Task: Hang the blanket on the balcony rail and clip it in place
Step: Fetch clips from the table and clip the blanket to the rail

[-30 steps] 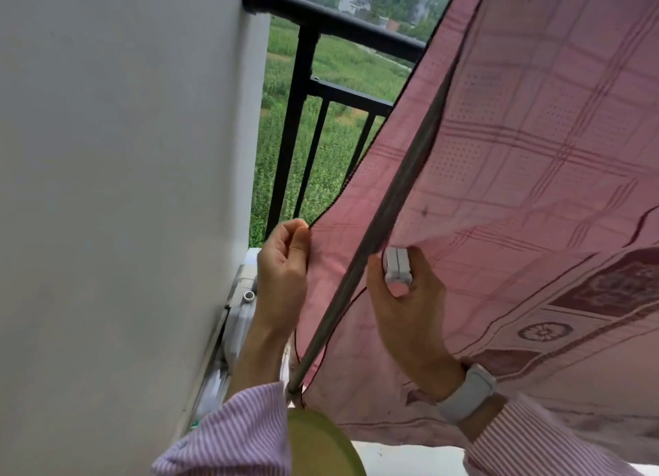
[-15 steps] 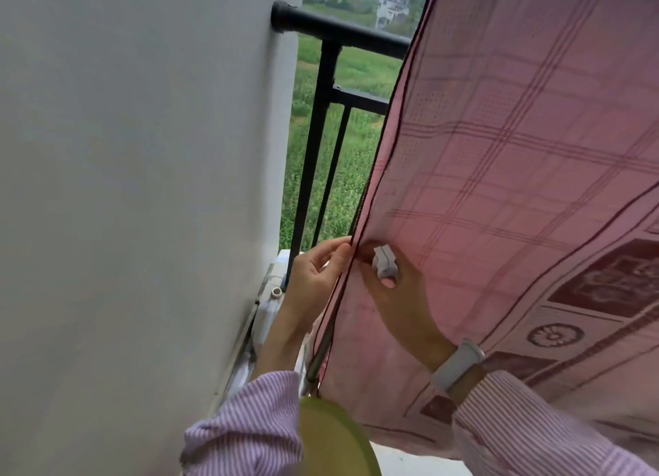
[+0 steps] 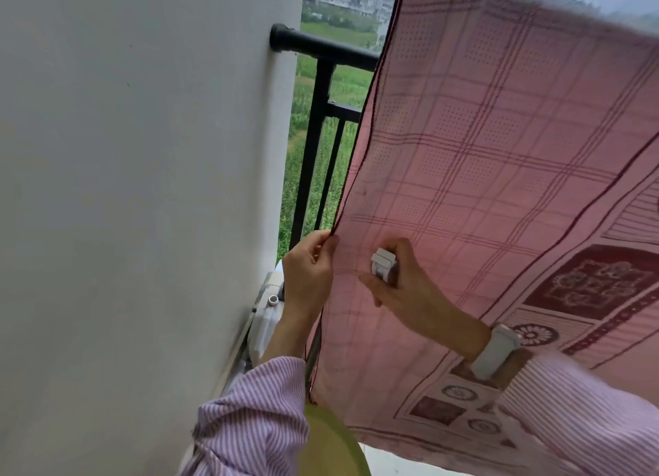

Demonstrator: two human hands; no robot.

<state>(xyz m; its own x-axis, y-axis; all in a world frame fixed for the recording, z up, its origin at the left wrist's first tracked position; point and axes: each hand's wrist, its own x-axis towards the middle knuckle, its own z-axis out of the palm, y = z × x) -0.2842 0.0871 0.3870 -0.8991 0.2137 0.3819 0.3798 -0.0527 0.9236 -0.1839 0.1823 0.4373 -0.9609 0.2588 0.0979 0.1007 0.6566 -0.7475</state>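
A pink checked blanket (image 3: 499, 147) with dark red patterns hangs across the right of the view and covers most of the black balcony rail (image 3: 321, 49). My left hand (image 3: 308, 272) pinches the blanket's dark left edge between thumb and fingers. To its right, my right hand (image 3: 403, 286) grips a white plastic clip (image 3: 383, 264) held against the cloth. A thin grey pole (image 3: 314, 347) shows below my left hand, behind the blanket's edge.
A white wall (image 3: 142, 190) fills the left side, right up to the rail's end. White plastic items (image 3: 265, 318) lie at the wall's foot. A yellow-green round object (image 3: 335, 443) sits low in the middle. Green fields lie beyond the rail's bars.
The blanket's left edge has swung towards upright and now hides most of the grey pole. Both hands kept their holds on the edge and the clip as the view shifted.
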